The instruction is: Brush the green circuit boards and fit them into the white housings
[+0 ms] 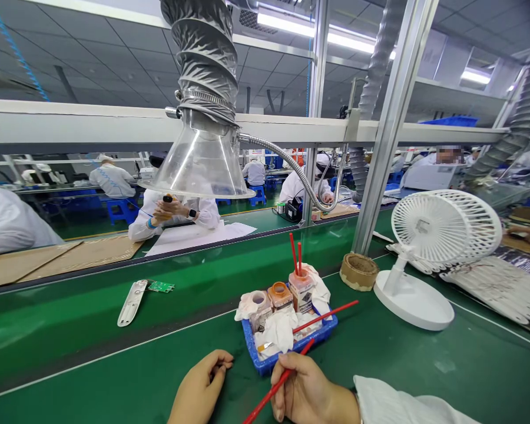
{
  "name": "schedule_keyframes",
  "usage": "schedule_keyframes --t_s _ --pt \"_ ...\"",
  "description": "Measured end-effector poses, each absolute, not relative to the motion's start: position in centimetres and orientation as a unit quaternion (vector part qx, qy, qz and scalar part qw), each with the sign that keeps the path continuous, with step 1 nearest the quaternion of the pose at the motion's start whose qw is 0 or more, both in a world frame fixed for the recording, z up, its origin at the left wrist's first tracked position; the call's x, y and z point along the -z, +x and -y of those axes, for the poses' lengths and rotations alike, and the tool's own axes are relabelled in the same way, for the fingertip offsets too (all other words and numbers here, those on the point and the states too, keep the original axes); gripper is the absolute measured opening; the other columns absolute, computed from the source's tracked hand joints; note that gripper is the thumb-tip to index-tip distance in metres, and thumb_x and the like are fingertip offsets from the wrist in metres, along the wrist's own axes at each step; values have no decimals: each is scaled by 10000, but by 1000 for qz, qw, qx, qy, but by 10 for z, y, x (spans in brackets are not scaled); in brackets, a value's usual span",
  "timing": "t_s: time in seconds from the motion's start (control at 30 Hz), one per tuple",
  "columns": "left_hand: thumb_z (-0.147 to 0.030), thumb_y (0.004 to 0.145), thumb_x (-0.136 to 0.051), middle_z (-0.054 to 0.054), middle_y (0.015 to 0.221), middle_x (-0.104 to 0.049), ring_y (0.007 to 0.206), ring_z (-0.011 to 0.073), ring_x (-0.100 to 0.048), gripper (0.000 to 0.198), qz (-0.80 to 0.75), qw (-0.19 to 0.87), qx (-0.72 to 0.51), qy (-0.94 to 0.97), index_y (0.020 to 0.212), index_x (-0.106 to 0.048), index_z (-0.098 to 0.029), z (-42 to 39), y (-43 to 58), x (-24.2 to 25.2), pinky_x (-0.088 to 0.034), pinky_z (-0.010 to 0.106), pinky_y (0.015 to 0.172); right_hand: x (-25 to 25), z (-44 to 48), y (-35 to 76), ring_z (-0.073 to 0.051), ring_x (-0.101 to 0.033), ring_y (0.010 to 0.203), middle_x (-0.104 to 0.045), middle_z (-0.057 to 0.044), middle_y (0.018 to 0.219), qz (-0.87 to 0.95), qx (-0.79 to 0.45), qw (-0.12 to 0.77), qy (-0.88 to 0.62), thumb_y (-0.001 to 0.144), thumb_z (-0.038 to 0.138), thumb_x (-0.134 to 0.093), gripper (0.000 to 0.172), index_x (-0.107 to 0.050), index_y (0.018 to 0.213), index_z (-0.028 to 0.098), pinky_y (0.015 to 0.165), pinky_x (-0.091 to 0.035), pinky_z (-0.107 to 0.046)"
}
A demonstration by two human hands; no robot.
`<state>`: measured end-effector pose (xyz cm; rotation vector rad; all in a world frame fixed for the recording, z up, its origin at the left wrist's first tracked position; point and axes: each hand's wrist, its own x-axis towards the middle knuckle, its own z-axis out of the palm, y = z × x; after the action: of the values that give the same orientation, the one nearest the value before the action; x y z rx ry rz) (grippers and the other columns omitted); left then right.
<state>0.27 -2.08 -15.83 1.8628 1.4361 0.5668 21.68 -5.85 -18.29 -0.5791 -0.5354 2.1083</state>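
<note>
1. Lower centre: a blue tray [265, 366] holds white tissue [281, 331], a red-handled brush [327, 316] and three jars [280, 297]; two red rods [293, 253] stand in the rightmost.
2. Bottom centre: the right hand [308, 384] clamps a red stick [265, 400], its lower end cut off.
3. The left hand [198, 384] curls loosely; whether fingertips meet, I cannot tell.

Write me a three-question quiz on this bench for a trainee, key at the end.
1. What does the right hand hold?
A) a roll of tape
B) a red stick
C) a green circuit board

2. True or false: the left hand is gripping the white fan.

3. How many upright red sticks stand in the bottle at the back of the blue tray?

Key: 1. B. 2. False; it is near the tray, with nothing visible in its grasp. 3. Two.
</note>
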Motion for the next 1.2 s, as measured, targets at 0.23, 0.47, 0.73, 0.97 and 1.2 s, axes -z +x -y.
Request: schedule_keyframes --t_s 0.23,0.47,0.73,0.97,1.2 --pt "-309 830 -357 53 977 -656 922 195 -596 266 -557 351 -218 720 934 -579 -206 21 3 158 -415 279 804 183 59 216 -148 -542 390 -579 -48 446 214 -845 431 -233 691 424 -512 323 -596 596 127 430 -382 -228" --pt "-309 836 -347 48 968 -659 909 193 -599 271 -558 351 -215 720 931 -580 -209 21 3 157 -418 280 796 184 59 216 -146 -543 390 -576 -43 446 215 -846 429 -231 709 421 -497 326 -588 601 127 429 -382 -226" --pt "-298 830 -359 44 979 -666 910 192 -602 260 -559 350 -222 718 927 -585 -213 22 4 156 -419 279 800 179 60 216 -141 -538 381 -571 -43 433 213 -842 434 -237 687 427 -513 329 -597 600 121 424 -389 -221" --pt "-306 828 -365 37 973 -676 908 191 -608 258 -556 349 -223 721 924 -587 -215 22 3 157 -424 278 797 177 60 215 -144 -542 380 -576 -49 437 213 -842 434 -240 663 431 -539 325 -596 596 118 420 -397 -222" --pt "-302 826 -374 34 968 -679 910 189 -614 255 -560 348 -227 717 919 -596 -218 22 4 156 -433 277 799 180 60 216 -144 -537 381 -568 -51 434 216 -841 436 -236 682 435 -535 336 -592 608 112 424 -387 -226"
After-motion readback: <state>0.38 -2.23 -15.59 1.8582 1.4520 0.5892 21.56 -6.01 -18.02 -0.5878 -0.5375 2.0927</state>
